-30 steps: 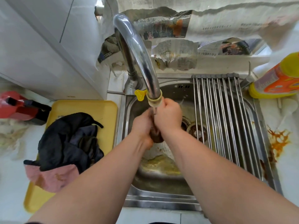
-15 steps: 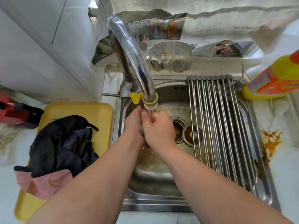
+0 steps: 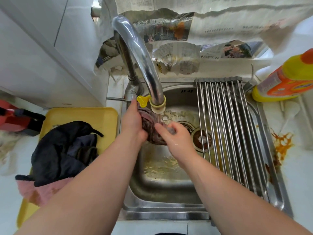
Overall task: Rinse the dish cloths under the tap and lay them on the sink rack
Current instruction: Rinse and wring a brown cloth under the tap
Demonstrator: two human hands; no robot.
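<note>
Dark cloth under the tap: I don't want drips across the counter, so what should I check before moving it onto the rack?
1. Grip: left hand and right hand both hold the dark bunched cloth: ok.
2. Water from the curved chrome tap reaches the cloth: ok.
3. Cloth rinsed clean: cannot tell.
4. Cloth wrung out: not ok, water runs over it.
5. Steel-rod rack over the steel sink carries no cloth on the rods in view: ok.
</note>
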